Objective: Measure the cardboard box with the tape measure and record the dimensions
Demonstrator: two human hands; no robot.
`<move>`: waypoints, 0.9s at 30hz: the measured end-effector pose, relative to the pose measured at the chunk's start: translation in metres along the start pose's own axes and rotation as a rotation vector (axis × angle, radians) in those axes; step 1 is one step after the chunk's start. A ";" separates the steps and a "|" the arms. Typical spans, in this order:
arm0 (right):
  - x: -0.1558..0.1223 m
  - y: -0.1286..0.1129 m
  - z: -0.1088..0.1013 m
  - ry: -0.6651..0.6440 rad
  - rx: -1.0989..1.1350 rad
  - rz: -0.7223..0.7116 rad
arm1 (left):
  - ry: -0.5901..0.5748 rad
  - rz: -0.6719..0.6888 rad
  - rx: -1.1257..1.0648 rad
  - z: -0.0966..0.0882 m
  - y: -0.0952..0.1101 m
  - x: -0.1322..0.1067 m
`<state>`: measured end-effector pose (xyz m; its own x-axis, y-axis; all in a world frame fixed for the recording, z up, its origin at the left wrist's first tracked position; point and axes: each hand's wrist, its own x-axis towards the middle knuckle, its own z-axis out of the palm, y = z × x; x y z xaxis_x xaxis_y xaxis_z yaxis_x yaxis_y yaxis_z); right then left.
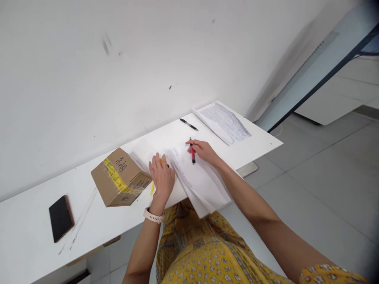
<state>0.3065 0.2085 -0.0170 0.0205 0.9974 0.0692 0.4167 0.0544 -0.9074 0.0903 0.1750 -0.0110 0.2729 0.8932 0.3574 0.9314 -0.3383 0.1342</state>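
One white table (26, 221), along the wall. Left to right:

One phone (60, 218), dark screen up, lying well apart from the rest. No brand readable.

One cardboard box (102, 183), set at an angle. One run of yellow tape (115, 176) crosses it, with red print on it, too small to read. Handwritten dark characters on the face beside the tape, can't make them out reliably. More small print on the side nearest the hand, illegible.

One pale pink wristband (154, 215) on the left wrist.

Left hand (162, 173): fingers extended, palm down, just right of the box. One slim yellow item (152, 188) shows on both sides of it; a small dark bit shows by the thumb. Most is covered, so can't tell whether the hand grips it.

One stack of papers (201, 187), several sheets, exact count not clear. Overhangs the near table edge. Fine print at the far left corner and down the left side, unreadable.

Two pens: one black pen (188, 124) loose on the table beyond the stack; one red pen (192, 152), black at the ends, in the right hand (203, 150). That hand is closed on it, thumb and fingers pinching, over the top part of the stack. No pen brand legible.

Far right on the table: one sheet (231, 122) densely covered in writing, illegible, with a blank white fold (211, 127) along its left.
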 end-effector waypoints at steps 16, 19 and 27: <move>0.000 -0.004 0.052 0.019 0.372 -0.009 | -0.627 0.352 -0.031 0.009 0.007 -0.009; 0.001 0.002 0.055 0.003 0.319 -0.019 | -0.693 0.326 -0.037 0.007 0.009 -0.005; 0.005 0.014 0.064 0.049 0.359 0.044 | -0.721 0.279 -0.063 0.006 0.011 -0.004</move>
<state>0.2546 0.2173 -0.0561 0.0788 0.9961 0.0393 0.0693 0.0338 -0.9970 0.1007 0.1692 -0.0166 0.6047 0.7372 -0.3014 0.7956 -0.5761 0.1872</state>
